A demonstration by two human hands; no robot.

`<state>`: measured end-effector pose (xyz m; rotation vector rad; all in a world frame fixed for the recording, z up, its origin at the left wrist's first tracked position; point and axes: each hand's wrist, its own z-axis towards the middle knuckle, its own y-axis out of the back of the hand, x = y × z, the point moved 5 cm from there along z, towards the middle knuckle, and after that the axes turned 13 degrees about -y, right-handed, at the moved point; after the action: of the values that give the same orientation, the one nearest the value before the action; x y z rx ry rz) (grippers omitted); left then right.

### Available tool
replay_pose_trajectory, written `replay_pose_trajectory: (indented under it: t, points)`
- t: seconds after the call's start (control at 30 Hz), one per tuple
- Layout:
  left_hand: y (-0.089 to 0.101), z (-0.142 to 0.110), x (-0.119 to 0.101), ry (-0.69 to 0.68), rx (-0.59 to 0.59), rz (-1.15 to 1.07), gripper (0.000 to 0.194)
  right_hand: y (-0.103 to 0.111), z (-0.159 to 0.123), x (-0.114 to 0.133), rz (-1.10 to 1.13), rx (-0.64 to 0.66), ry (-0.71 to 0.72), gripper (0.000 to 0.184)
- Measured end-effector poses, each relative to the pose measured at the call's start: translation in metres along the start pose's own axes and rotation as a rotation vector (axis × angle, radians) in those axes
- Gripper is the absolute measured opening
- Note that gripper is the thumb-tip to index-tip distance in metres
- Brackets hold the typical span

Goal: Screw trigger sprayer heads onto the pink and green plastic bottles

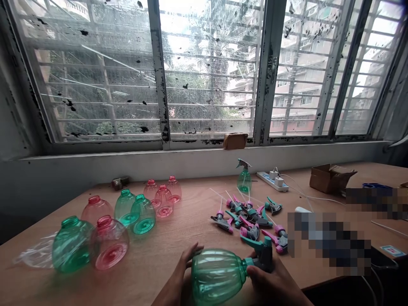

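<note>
A ribbed green spray bottle lies on its side between my two hands, low at the front edge of the table. My left hand is wrapped round the bottle's base end, its lower fingers hidden. At the neck, my right hand grips where the grey and teal spray head meets the bottle, thumb on the near side. Just beyond lies a loose pile of spray heads, pink, teal and grey, with thin white tubes. To the left stand open green bottles and pink bottles without heads.
Against the wall stands an upright green spray bottle with its head on, beside a white power strip. A cardboard box is at the back right. Crumpled clear plastic lies far left. Blurred patches cover things at right.
</note>
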<state>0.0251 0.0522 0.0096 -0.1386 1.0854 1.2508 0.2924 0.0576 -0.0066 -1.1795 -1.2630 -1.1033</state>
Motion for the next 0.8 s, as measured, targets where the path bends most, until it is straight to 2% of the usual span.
replay_pose_trajectory:
  t: [0.13,0.3,0.5,0.67,0.8]
  points:
    - [0.002,0.0,-0.002,-0.037,-0.023,0.048,0.108,-0.002,-0.001,0.001,-0.005,0.036,-0.041,0.053]
    - [-0.001,0.0,0.001,0.182,0.009,-0.016,0.089,-0.008,-0.004,0.006,0.033,0.127,-0.038,0.053]
    - [-0.007,0.004,-0.01,0.114,-0.077,-0.251,0.095,-0.01,-0.001,0.003,0.024,0.149,-0.094,0.052]
    - [-0.003,0.003,-0.003,0.144,-0.01,-0.133,0.102,-0.011,-0.004,0.006,-0.001,0.166,-0.078,0.046]
    - [0.002,0.004,-0.006,0.198,0.003,-0.057,0.096,-0.014,-0.006,0.014,0.027,0.182,-0.008,0.051]
